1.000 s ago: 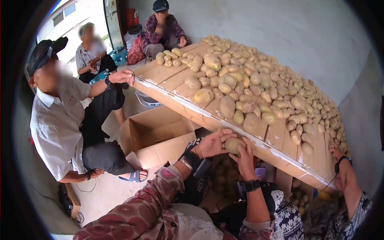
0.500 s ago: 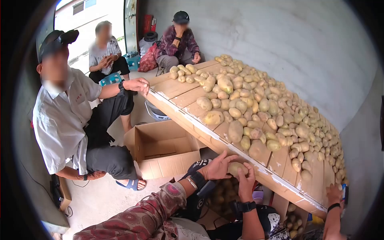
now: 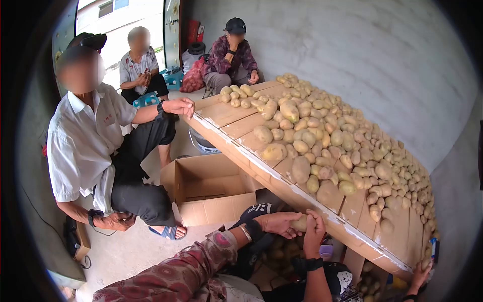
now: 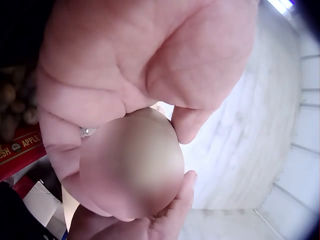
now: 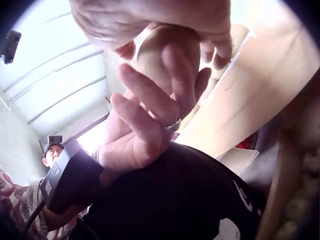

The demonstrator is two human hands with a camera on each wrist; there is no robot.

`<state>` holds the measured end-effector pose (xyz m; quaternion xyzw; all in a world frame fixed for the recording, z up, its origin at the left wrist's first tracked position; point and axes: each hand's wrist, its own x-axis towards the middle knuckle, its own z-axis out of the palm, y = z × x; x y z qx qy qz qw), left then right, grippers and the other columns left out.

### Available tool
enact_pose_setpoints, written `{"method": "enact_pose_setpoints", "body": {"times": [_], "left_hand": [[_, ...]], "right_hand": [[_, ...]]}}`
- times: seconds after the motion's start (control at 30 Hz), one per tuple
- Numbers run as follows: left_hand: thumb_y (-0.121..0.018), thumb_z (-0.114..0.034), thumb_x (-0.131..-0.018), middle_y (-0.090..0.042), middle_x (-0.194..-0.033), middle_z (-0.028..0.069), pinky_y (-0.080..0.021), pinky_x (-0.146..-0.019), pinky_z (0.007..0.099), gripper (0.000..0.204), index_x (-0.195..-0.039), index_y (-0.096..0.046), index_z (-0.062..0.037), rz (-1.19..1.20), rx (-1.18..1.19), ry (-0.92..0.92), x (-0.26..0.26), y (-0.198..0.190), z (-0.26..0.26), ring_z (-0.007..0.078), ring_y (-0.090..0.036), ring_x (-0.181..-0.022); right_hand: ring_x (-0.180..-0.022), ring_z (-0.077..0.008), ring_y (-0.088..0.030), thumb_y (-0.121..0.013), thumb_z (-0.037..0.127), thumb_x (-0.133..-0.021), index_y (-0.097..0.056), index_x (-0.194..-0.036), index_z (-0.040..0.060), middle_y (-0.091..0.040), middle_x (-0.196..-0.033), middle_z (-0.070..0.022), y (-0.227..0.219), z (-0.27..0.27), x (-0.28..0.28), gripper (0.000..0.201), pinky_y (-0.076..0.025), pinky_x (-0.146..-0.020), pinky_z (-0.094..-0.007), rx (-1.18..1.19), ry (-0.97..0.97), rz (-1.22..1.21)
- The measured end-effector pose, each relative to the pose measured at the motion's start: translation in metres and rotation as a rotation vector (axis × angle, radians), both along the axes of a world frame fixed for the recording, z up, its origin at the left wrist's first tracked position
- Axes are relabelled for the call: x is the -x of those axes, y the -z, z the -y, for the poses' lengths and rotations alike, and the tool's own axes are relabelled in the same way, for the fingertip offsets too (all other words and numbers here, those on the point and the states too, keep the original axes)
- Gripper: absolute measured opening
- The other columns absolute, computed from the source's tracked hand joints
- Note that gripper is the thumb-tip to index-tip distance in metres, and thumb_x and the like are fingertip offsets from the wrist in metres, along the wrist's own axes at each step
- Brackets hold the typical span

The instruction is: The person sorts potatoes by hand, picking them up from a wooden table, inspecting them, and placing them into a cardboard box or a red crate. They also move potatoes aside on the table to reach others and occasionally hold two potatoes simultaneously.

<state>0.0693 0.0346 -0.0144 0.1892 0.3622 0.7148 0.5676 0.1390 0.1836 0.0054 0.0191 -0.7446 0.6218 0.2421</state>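
Observation:
Close below the board's front edge, a potato (image 3: 301, 223) is held between both hands. My left hand (image 3: 279, 224) cups it from the left, and my right hand (image 3: 314, 234) grips it from the right. In the left wrist view the potato (image 4: 142, 165) fills the space under the left palm (image 4: 135, 55), its left side wrapped by fingers. The right hand's fingers (image 4: 175, 210) meet it from below there. From the right wrist, the potato (image 5: 167, 55) lies under the right hand (image 5: 155, 17), with the ringed left fingers (image 5: 145, 90) around its lower side.
Many potatoes (image 3: 347, 141) cover a tilted cardboard-topped board (image 3: 241, 118). Left of my hands stands an open carton (image 3: 216, 206). More potatoes (image 3: 282, 251) lie under the board. A person (image 3: 90, 136) sits at left, two others farther back; another hand (image 3: 421, 274) is at the right edge.
The head view has shifted, so the room sits farther right and lower. My left fingers, spread earlier, now lie closer around the potato. The other person's hand at far right has dropped lower.

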Motion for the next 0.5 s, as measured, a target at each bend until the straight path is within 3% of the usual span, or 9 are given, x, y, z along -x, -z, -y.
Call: {"method": "enact_pose_setpoints", "body": {"times": [0.1, 0.13, 0.2, 0.23, 0.3, 0.33, 0.4, 0.47, 0.5], "left_hand": [[-0.044, -0.053, -0.093, -0.059, -0.089, 0.0016, -0.048, -0.070, 0.0271, 0.046, -0.113, -0.052, -0.0129, -0.036, 0.022, -0.073, -0.004, 0.003, -0.003, 0.0114, -0.056, -0.076], [-0.044, -0.053, -0.093, -0.059, -0.089, 0.0016, -0.048, -0.070, 0.0271, 0.046, -0.113, -0.052, -0.0129, -0.031, 0.021, -0.067, -0.007, 0.001, -0.005, 0.0114, -0.056, -0.076], [-0.046, -0.051, -0.092, -0.055, -0.088, 0.0002, -0.045, -0.069, 0.0269, 0.043, -0.119, -0.047, -0.0168, -0.075, -0.040, -0.162, -0.008, -0.005, -0.006, 0.0102, -0.053, -0.074], [-0.046, -0.050, -0.093, -0.054, -0.090, -0.0002, -0.045, -0.066, 0.0265, 0.044, -0.124, -0.043, -0.0192, -0.051, -0.048, -0.176, -0.007, -0.005, -0.006, 0.0098, -0.052, -0.074], [-0.046, -0.050, -0.093, -0.056, -0.092, -0.0012, -0.045, -0.065, 0.0261, 0.048, -0.130, -0.040, -0.0197, -0.037, -0.111, -0.263, -0.006, -0.004, -0.008, 0.0096, -0.053, -0.075], [-0.040, -0.053, -0.093, -0.057, -0.099, 0.0007, -0.048, -0.071, 0.0267, 0.052, -0.131, -0.040, -0.0178, -0.071, -0.108, -0.264, -0.007, -0.011, -0.006, 0.0110, -0.056, -0.084], [-0.031, -0.058, -0.093, -0.058, -0.099, 0.0036, -0.048, -0.077, 0.0299, 0.062, -0.139, -0.031, -0.0164, -0.016, -0.097, -0.198, -0.002, -0.004, -0.007, 0.0146, -0.058, -0.085], [-0.031, -0.049, -0.097, -0.058, -0.103, 0.0043, -0.047, -0.080, 0.0306, 0.056, -0.142, -0.028, -0.0167, -0.015, -0.172, -0.115, 0.002, -0.002, -0.007, 0.0158, -0.057, -0.087], [-0.032, -0.046, -0.097, -0.057, -0.106, 0.0047, -0.047, -0.080, 0.0305, 0.055, -0.142, -0.027, -0.0161, 0.005, -0.167, -0.148, 0.000, -0.004, -0.008, 0.0158, -0.056, -0.088]], "right_hand": [[-0.092, -0.0137, -0.057, -0.051, 0.012, -0.093, -0.055, -0.109, 0.0000, -0.061, -0.102, -0.0088, 0.015, -0.006, 0.010, 0.021, -0.046, -0.080, -0.0268, 0.347, -0.062, 0.046], [-0.092, -0.0137, -0.057, -0.051, 0.012, -0.093, -0.055, -0.109, 0.0000, -0.061, -0.102, -0.0088, 0.016, -0.007, 0.010, 0.021, -0.046, -0.080, -0.0268, 0.346, -0.056, 0.051], [-0.091, -0.0158, -0.058, -0.052, 0.016, -0.094, -0.049, -0.116, 0.0007, -0.060, -0.102, -0.0095, 0.016, -0.006, 0.012, 0.027, -0.049, -0.075, -0.0274, 0.724, -0.161, 0.140], [-0.087, -0.0160, -0.059, -0.052, 0.019, -0.094, -0.047, -0.120, 0.0020, -0.059, -0.102, -0.0091, 0.017, -0.007, 0.012, 0.031, -0.050, -0.067, -0.0265, 0.791, -0.234, 0.181], [-0.077, -0.0123, -0.058, -0.053, 0.021, -0.094, -0.047, -0.121, 0.0062, -0.058, -0.099, -0.0064, 0.013, -0.002, 0.008, 0.032, -0.048, -0.062, -0.0234, 0.767, -0.278, 0.240], [-0.077, -0.0110, -0.058, -0.054, 0.023, -0.093, -0.048, -0.120, 0.0076, -0.059, -0.098, -0.0051, 0.012, -0.003, 0.008, 0.031, -0.048, -0.062, -0.0227, 0.742, -0.258, 0.252], [-0.077, -0.0108, -0.058, -0.054, 0.025, -0.094, -0.050, -0.118, 0.0076, -0.059, -0.097, -0.0038, 0.008, -0.009, 0.007, 0.030, -0.048, -0.064, -0.0236, 0.743, -0.312, 0.259], [-0.075, -0.0116, -0.057, -0.053, 0.028, -0.094, -0.051, -0.115, 0.0078, -0.060, -0.096, -0.0047, 0.014, -0.017, 0.007, 0.029, -0.047, -0.064, -0.0251, 0.793, -0.392, 0.251], [-0.073, -0.0115, -0.055, -0.052, 0.028, -0.094, -0.052, -0.115, 0.0071, -0.060, -0.095, -0.0050, 0.009, -0.013, 0.006, 0.029, -0.046, -0.064, -0.0252, 0.796, -0.336, 0.248]]}}
